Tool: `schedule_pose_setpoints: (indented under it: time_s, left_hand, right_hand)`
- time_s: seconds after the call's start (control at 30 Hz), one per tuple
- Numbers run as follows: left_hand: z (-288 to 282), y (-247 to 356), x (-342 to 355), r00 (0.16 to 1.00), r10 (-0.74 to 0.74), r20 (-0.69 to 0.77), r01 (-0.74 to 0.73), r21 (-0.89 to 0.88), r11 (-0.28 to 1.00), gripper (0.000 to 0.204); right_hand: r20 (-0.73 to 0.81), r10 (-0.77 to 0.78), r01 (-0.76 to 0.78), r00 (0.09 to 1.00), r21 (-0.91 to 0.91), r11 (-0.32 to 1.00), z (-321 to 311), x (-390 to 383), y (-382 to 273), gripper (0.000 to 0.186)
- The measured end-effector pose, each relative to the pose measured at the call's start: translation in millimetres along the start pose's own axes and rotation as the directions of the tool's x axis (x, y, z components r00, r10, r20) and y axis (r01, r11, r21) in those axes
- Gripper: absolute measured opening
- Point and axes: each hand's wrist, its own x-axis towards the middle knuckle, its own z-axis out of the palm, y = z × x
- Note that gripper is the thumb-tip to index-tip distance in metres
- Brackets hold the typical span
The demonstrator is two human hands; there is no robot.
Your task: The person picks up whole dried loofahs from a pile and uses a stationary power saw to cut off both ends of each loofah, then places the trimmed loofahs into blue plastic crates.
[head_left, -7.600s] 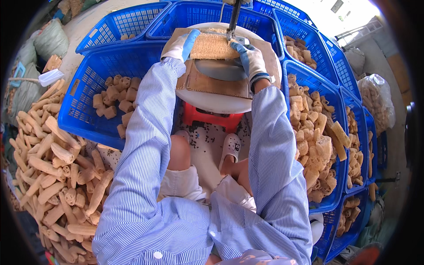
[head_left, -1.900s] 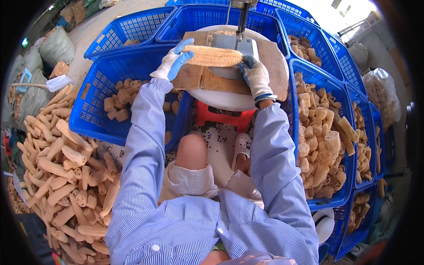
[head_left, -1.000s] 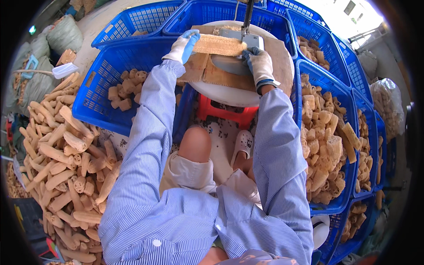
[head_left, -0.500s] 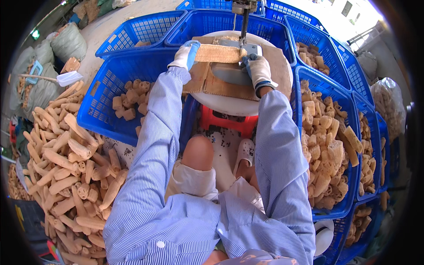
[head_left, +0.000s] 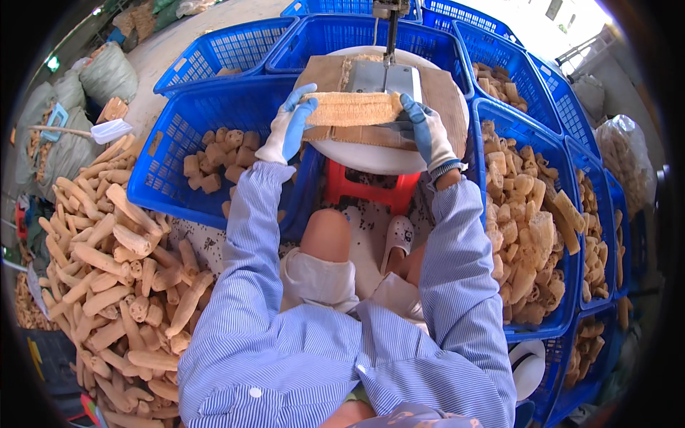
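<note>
A long tan loofah [head_left: 355,109] is stretched level between my two gloved hands, in front of a machine's grey metal plate [head_left: 365,77]. My left hand [head_left: 288,127], in a white and blue glove, grips its left end. Its right end is pinched in my right hand [head_left: 429,130], gloved the same way. Behind the loofah, a dark upright machine post [head_left: 392,41] comes down to the plate. Brown cardboard [head_left: 320,71] lies around the plate on a round white table [head_left: 364,158].
Left of me, whole loofahs [head_left: 107,285] are heaped on the floor. A blue basket [head_left: 160,167] beside my left arm holds short cut pieces [head_left: 214,153]. Another blue basket [head_left: 567,314] at right is full of loofah pieces [head_left: 517,228]. A red stool [head_left: 371,187] stands beneath the table.
Both hands have drawn the loofah back from the post toward me, leaving the metal plate uncovered. My right hand has moved slightly right and lower.
</note>
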Motion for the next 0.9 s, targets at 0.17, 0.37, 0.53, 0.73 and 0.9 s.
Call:
schedule_pose_setpoints:
  time_s: [0.17,0.37,0.53,0.73,0.9]
  left_hand:
    - [7.3,6.8,-64.7,0.997,0.07,0.039,-0.061,-0.187,0.981,0.04]
    - [-3.7,-2.4,-102.6,0.999,0.002,0.045,0.022,-0.534,0.845,0.043]
    - [-20.3,-0.3,-126.1,0.997,0.032,-0.068,-0.066,-0.59,0.805,0.043]
    - [-10.3,7.5,-132.5,0.991,0.11,-0.078,-0.133,-0.452,0.882,0.043]
    - [7.8,1.6,-120.8,0.994,0.087,-0.066,-0.105,-0.381,0.919,0.045]
  right_hand:
    - [0.03,-0.142,0.144,0.989,-0.088,0.986,-0.2,-53.3,-2.8,0.036]
    - [0.136,-0.095,-0.034,0.986,0.728,0.685,-3.8,-74.7,13.7,0.032]
    - [-0.025,-0.073,0.072,0.997,0.635,0.769,-8.8,-83.6,8.7,0.032]
    - [0.224,-0.411,0.365,0.883,0.222,0.904,13.9,-94.7,8.3,0.058]
    - [0.188,-0.449,0.47,0.874,-0.083,0.879,18.4,-88.1,12.9,0.035]
